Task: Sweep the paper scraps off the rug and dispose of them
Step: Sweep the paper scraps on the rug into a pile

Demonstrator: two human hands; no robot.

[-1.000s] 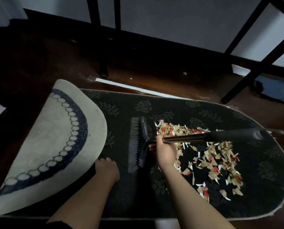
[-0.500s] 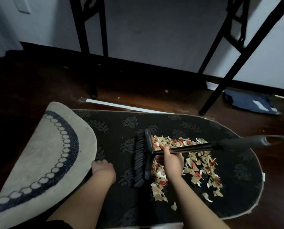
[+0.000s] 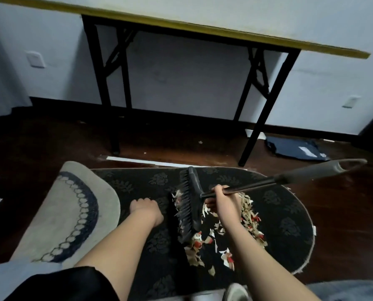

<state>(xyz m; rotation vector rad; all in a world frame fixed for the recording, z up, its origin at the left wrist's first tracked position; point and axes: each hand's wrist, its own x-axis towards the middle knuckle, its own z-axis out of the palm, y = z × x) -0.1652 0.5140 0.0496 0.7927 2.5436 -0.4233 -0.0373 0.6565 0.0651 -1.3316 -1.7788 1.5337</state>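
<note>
Right hand (image 3: 221,199) wrapped around the thin black shaft of the brush (image 3: 188,203), just right of its head. Bristles down on the dark flowered rug (image 3: 285,205), pressing against the left edge of the paper scraps (image 3: 249,218). Scraps piled under and right of the brush, some trailing nearer. Left hand (image 3: 145,210) resting knuckles-up on the rug left of the brush, fingers tucked under, gripping nothing visible. Pale folded-over rug end (image 3: 72,213) at left. Black-legged table (image 3: 203,27) at the far wall.
</note>
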